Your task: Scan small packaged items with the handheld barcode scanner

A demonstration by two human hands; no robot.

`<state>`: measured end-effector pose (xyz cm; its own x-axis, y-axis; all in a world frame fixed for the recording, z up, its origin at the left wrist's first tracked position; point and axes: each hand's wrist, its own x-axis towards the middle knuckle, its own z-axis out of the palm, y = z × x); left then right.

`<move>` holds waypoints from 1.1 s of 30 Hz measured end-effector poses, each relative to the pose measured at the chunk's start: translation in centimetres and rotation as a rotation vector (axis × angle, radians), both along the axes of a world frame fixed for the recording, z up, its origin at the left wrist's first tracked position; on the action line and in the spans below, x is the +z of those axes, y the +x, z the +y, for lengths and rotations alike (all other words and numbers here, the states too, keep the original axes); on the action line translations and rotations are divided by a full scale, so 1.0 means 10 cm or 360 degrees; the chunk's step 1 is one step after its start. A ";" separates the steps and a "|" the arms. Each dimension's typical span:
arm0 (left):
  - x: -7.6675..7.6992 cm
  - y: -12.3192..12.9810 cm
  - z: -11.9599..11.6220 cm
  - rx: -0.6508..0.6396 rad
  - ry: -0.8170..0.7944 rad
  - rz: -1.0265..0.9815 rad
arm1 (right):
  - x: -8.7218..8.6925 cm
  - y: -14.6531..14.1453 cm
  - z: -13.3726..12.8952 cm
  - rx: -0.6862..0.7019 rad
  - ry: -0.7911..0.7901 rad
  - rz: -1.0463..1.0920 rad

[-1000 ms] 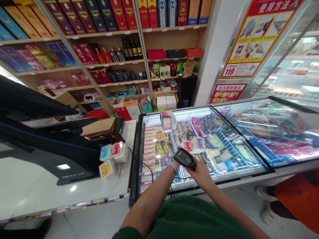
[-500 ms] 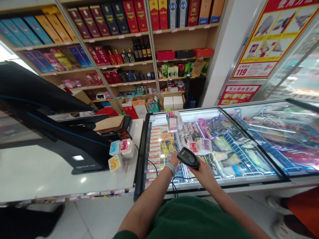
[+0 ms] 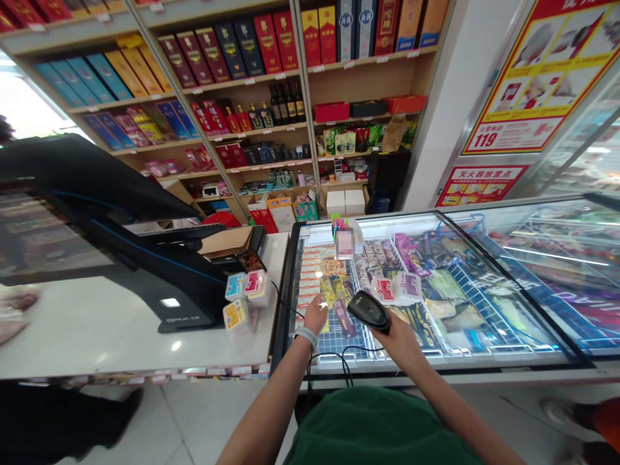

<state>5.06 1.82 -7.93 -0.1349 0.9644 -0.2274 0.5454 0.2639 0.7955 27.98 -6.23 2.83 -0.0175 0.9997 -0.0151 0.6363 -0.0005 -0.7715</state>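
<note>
One smooth, rounded scanner hangs above glass.

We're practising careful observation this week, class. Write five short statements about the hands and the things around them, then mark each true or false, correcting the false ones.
1. The right hand holds a black scanner. True.
2. The left hand also grips the scanner. False: it is apart from it, over the freezer, with no item showing in it.
3. A yellow-labelled tub stands on the white counter. True.
4. The wristband is on the right arm. False: it is on the left.
5. The person wears a green top. True.
</note>
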 end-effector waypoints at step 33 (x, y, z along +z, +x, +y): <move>0.52 -1.50 0.00 0.0192 0.0051 0.1565 | 0.03 -0.36 0.11 0.0171 0.0014 -0.0086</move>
<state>-9.90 1.86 -2.70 -0.3473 0.9355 0.0643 0.9377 0.3474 0.0105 24.36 -5.11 3.18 -0.1240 0.9922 -0.0104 0.6727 0.0764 -0.7359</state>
